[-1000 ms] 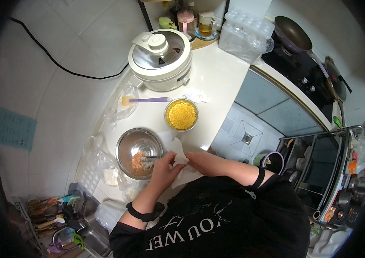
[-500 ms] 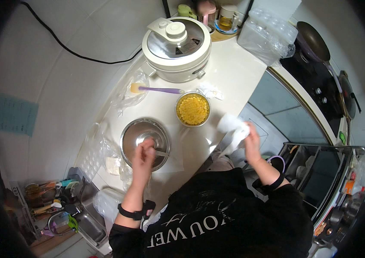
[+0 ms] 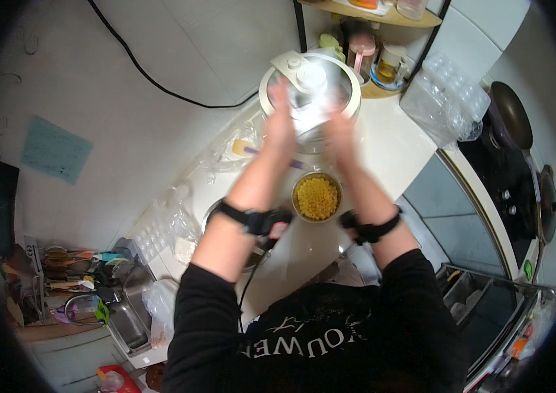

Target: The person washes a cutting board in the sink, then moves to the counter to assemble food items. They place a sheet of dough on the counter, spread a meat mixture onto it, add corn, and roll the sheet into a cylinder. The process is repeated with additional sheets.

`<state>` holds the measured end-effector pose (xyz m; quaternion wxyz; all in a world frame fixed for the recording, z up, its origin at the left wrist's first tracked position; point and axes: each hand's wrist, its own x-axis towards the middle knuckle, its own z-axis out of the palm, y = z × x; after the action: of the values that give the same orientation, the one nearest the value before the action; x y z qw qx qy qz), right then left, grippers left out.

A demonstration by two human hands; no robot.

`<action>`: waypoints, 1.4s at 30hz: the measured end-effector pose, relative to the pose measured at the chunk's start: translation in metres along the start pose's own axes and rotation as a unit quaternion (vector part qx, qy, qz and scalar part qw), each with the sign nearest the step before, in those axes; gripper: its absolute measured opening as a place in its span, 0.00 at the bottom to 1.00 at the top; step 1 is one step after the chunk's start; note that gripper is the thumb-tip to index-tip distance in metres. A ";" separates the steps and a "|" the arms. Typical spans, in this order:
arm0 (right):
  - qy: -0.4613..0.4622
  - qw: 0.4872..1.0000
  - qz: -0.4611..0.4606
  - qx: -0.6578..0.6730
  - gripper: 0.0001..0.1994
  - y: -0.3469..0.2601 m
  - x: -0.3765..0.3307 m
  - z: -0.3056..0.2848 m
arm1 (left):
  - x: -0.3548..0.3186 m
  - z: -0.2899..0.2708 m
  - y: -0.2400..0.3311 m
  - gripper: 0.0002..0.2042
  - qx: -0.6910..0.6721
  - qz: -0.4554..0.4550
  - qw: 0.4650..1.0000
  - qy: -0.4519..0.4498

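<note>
Bowl (image 3: 210, 214), large and metal: set at the near part of the counter (image 3: 383, 157), mostly covered by my left forearm (image 3: 252, 180). Contents are out of sight; I cannot verify how far its mixing has gone. Beyond it, between my forearms, stands the corn bowl (image 3: 318, 220). Its portion is done: loose kernels (image 3: 317, 195) fill it, with no cob among them. Spatula (image 3: 243, 147): laid aside on a clear bag (image 3: 222, 165), not in use. Cooker (image 3: 353, 101): at the far end of the counter, lid (image 3: 313, 75) on. I judge the work as partway: the corn is ready, the white paper (image 3: 311, 118) is in handling over the cooker and, as I read it, not yet set down.

Pose, starting at the body: black sleeves (image 3: 206, 321) end near the elbows; a black band (image 3: 242, 217) circles each forearm. Both forearms extend forward, well apart at the corn bowl and nearer each other at the cooker. My left hand (image 3: 280, 128) and right hand (image 3: 341, 134) are raised in front of the lid, apart, fingers pointing away from me, one on each side of the paper. Both are blurred, so I cannot tell whether either pinches an edge. Behind the cooker, jugs (image 3: 361, 56) stand on a wooden shelf (image 3: 379, 90).
</note>
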<state>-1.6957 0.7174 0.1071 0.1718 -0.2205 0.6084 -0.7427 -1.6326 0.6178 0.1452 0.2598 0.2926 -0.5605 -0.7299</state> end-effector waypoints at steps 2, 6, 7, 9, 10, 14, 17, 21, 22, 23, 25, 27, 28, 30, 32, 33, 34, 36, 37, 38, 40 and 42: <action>-0.115 0.976 -0.070 0.171 0.18 -0.001 0.002 0.050 | 0.007 0.015 0.003 0.38 -0.049 0.041 0.998 0.000; -0.214 0.968 0.037 0.123 0.18 0.001 0.011 0.023 | 0.004 -0.009 -0.002 0.34 -0.164 0.009 0.980 -0.113; -0.208 0.964 0.076 0.146 0.18 0.003 0.009 0.013 | 0.003 -0.018 -0.004 0.34 -0.167 -0.007 0.976 -0.142; -0.157 0.957 0.141 0.200 0.18 0.005 0.007 -0.007 | 0.005 -0.039 0.001 0.34 -0.242 0.007 0.958 -0.153; -0.107 0.947 0.187 0.237 0.18 0.004 0.005 -0.018 | 0.003 -0.048 0.004 0.35 -0.283 0.009 0.947 -0.153; -0.057 0.953 0.113 0.276 0.20 0.001 0.014 -0.065 | -0.008 -0.072 0.016 0.33 -0.388 0.004 0.904 -0.178; 0.022 0.980 0.103 0.169 0.19 0.017 0.025 -0.104 | -0.015 -0.078 0.022 0.32 -0.360 0.006 0.917 -0.174; 0.137 0.989 0.043 -0.043 0.17 0.053 0.032 -0.167 | -0.035 -0.094 0.026 0.27 -0.166 0.014 0.976 -0.138; 0.170 0.984 0.043 -0.042 0.17 0.064 0.034 -0.178 | -0.043 -0.098 0.024 0.25 -0.085 0.018 0.988 -0.124; 0.177 0.967 -0.032 -0.179 0.17 0.077 0.035 -0.186 | -0.054 -0.103 0.020 0.17 -0.053 0.021 0.996 -0.073; 0.174 0.887 -0.154 -0.399 0.18 0.102 0.037 -0.196 | -0.081 -0.120 0.014 0.12 0.103 -0.014 0.994 -0.022; 0.129 0.827 -0.134 -0.530 0.18 0.126 0.039 -0.197 | -0.113 -0.137 0.003 0.07 0.199 -0.005 0.980 -0.003; 0.118 0.794 -0.087 -0.589 0.19 0.138 0.038 -0.194 | -0.130 -0.144 -0.005 0.05 0.230 -0.001 0.973 0.009; 0.048 0.798 0.001 -0.600 0.28 0.154 0.037 -0.189 | -0.173 -0.158 -0.019 0.06 0.300 -0.039 0.952 0.038; 0.011 0.893 0.033 -0.448 0.31 0.163 0.034 -0.181 | -0.213 -0.172 -0.032 0.08 0.393 -0.094 0.914 0.031; -0.008 0.888 -0.027 -0.459 0.31 0.162 0.028 -0.180 | -0.227 -0.179 -0.040 0.09 0.438 -0.016 0.899 -0.016; -0.014 0.880 -0.047 -0.472 0.30 0.158 0.023 -0.180 | -0.241 -0.186 -0.049 0.10 0.488 0.046 0.870 -0.057; -0.015 0.862 -0.096 -0.497 0.29 0.145 0.011 -0.178 | -0.267 -0.198 -0.070 0.11 0.537 0.097 0.832 -0.101; -0.007 0.851 -0.126 -0.509 0.28 0.139 0.002 -0.177 | -0.278 -0.203 -0.082 0.12 0.543 0.086 0.829 -0.105; 0.006 0.843 -0.151 -0.517 0.27 0.132 -0.010 -0.178 | -0.288 -0.208 -0.096 0.13 0.548 0.076 0.825 -0.111; 0.034 0.831 -0.189 -0.522 0.14 0.125 -0.048 -0.179 | -0.302 -0.221 -0.122 0.16 0.580 0.071 0.799 -0.144; 0.019 0.828 -0.168 -0.535 0.06 0.129 -0.099 -0.188 | -0.312 -0.229 -0.148 0.18 0.570 0.085 0.801 -0.162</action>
<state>-1.7148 0.8984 -0.0614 -0.1120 -0.3630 0.8669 -0.3228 -1.2587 0.7212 -0.0022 0.0123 0.2163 -0.9319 -0.2908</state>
